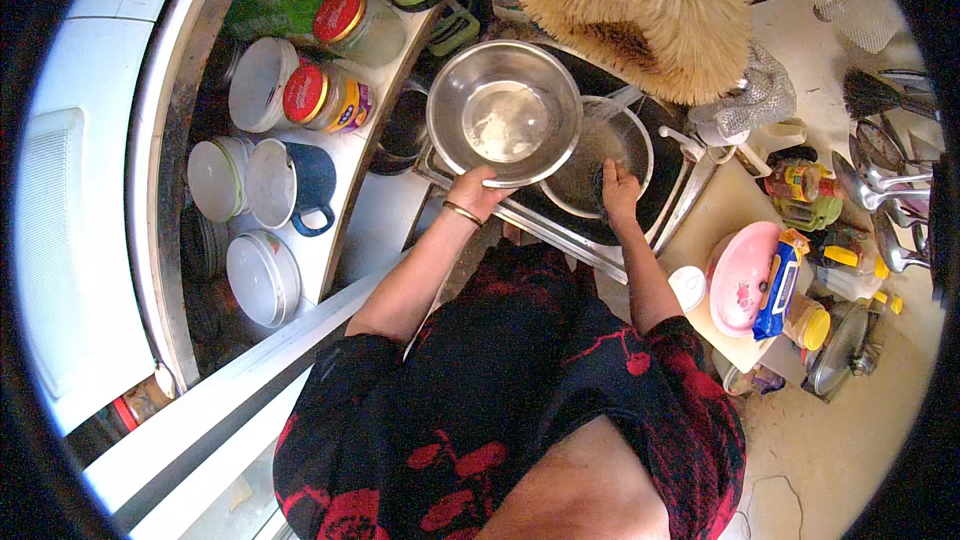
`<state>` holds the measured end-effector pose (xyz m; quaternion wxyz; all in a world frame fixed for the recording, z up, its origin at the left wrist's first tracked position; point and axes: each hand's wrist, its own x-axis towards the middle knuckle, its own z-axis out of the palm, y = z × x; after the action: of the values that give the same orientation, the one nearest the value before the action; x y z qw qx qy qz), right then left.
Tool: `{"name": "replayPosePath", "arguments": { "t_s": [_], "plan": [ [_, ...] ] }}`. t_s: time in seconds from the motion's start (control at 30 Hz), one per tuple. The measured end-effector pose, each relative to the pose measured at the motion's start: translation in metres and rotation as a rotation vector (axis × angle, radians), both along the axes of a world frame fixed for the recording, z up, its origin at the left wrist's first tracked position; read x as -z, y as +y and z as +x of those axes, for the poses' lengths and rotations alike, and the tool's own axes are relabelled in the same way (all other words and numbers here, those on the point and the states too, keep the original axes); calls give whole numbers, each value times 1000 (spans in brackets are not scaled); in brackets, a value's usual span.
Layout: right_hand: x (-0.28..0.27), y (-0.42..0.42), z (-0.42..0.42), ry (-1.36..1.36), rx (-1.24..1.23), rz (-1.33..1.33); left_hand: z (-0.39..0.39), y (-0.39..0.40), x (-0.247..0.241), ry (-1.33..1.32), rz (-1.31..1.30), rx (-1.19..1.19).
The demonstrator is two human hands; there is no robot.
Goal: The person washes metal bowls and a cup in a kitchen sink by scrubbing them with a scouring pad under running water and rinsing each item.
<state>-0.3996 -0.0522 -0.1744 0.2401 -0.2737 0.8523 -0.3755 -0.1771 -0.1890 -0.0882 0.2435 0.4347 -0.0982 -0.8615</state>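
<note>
My left hand [481,193] grips the near rim of a shiny stainless steel bowl [504,112], whose inner bottom shows bright reflections. The bowl is over the left part of a dark sink [666,136] and overlaps a second round metal pan or basin [581,178] on the right. My right hand [621,191] is at that second vessel's right inner side, around something small and dark, perhaps a scrubber, mostly hidden by the fingers. A bangle circles my left wrist. Whether the vessels hold water is unclear.
Left of the sink, a shelf [337,232] holds red-lidded jars [306,94], white containers and a dark blue mug [309,181]. A straw-coloured brush or broom head [637,15] hangs beyond the sink. On the right stand a faucet [679,141], a pink basin [744,277], bottles and hanging ladles [862,184].
</note>
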Motion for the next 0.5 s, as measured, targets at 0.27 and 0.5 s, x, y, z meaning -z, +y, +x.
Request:
{"name": "replayPosePath", "arguments": {
  "t_s": [0.27, 0.5],
  "plan": [
    [-2, -9, 36, -645, 341, -102, -16, 12, -30, -1192, -1289, 271],
    [-18, -11, 30, -582, 356, -299, 9, 8, -49, -1042, -1638, 107]
  ]
}}
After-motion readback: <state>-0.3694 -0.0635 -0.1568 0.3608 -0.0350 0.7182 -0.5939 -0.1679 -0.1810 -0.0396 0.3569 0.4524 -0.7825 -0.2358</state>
